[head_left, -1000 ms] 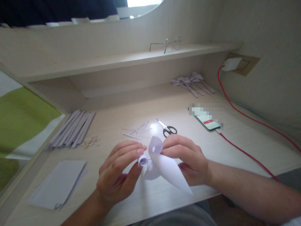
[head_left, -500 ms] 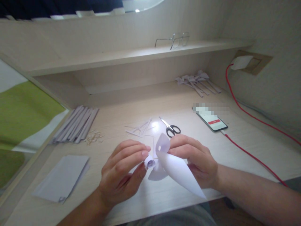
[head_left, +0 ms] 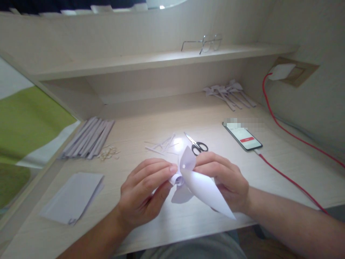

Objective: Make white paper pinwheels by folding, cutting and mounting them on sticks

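Observation:
Both of my hands hold a white sheet of paper (head_left: 205, 192) above the front of the wooden desk (head_left: 188, 118). My left hand (head_left: 144, 190) pinches the curled, rolled end of the sheet between thumb and fingertips. My right hand (head_left: 223, 178) grips the other side, fingers closed on the paper near a small hole at its top. The loose part of the sheet hangs down to the right in a pointed cone shape.
Scissors (head_left: 198, 144) and thin paper scraps (head_left: 161, 145) lie just behind my hands. Rolled paper sticks (head_left: 88, 138) lie at the left, flat sheets (head_left: 72, 198) at the front left, finished paper pieces (head_left: 229, 93) at the back right. A phone (head_left: 242, 136) on a red cable (head_left: 291, 180) and glasses (head_left: 205, 42) on the shelf.
My hands and the paper have shifted slightly right in view. The left fingers have drawn the rolled end closer to the right hand.

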Demonstrator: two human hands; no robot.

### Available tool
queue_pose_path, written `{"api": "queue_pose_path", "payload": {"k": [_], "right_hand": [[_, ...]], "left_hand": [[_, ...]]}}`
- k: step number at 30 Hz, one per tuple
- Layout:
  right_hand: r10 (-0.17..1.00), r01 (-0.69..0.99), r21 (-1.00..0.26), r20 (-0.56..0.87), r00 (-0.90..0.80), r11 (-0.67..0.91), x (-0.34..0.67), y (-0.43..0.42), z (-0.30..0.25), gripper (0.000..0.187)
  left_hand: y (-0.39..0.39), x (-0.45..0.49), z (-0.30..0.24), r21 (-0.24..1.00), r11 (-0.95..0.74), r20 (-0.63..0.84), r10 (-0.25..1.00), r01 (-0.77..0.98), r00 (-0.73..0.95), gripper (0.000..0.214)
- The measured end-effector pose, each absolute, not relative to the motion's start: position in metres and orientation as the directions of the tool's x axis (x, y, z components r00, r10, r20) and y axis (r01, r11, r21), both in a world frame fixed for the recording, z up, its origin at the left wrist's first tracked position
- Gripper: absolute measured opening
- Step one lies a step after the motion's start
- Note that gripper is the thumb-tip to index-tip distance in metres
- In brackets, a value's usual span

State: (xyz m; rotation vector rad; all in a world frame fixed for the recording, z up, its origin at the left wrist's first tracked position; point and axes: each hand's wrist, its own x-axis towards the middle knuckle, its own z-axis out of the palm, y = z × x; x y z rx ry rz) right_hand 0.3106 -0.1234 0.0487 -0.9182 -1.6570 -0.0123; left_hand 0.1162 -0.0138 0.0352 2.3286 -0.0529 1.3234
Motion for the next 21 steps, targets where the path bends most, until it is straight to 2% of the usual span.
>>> {"api": "queue_pose_path", "payload": {"k": [7, 13, 17, 19, 21], "right_hand": [[0.540, 0.548, -0.451, 0.842, -0.002, 0.705, 0.3110, -0.1214, 0.0443, 0.017], [0.556, 0.515, -0.501, 0.829, 0.055, 0.696, 0.3085, -0.1205, 0.0445, 0.017], [0.575, 0.468, -0.528, 0.816, 0.049, 0.709, 0.3070, -0.1194, 0.0430, 0.019], [0.581, 0.445, -0.546, 0.811, 0.068, 0.710, 0.3067, -0.1181, 0.0416, 0.020], [0.601, 0.431, -0.583, 0.792, 0.111, 0.689, 0.3067, -0.1156, 0.0391, 0.020]], "left_hand": [[-0.0130, 0.1165, 0.0349, 0.371, -0.902, 0.817, 0.204, -0.220, 0.540, 0.046], [-0.0133, 0.1197, 0.0371, 0.280, -0.958, 0.834, 0.209, -0.065, 0.510, 0.040], [-0.0129, 0.1212, 0.0396, 0.257, -0.965, 0.844, 0.198, -0.052, 0.498, 0.037], [-0.0124, 0.1186, 0.0402, 0.273, -0.960, 0.850, 0.210, -0.064, 0.482, 0.039], [-0.0115, 0.1138, 0.0409, 0.358, -0.931, 0.866, 0.304, -0.068, 0.397, 0.040]]}}
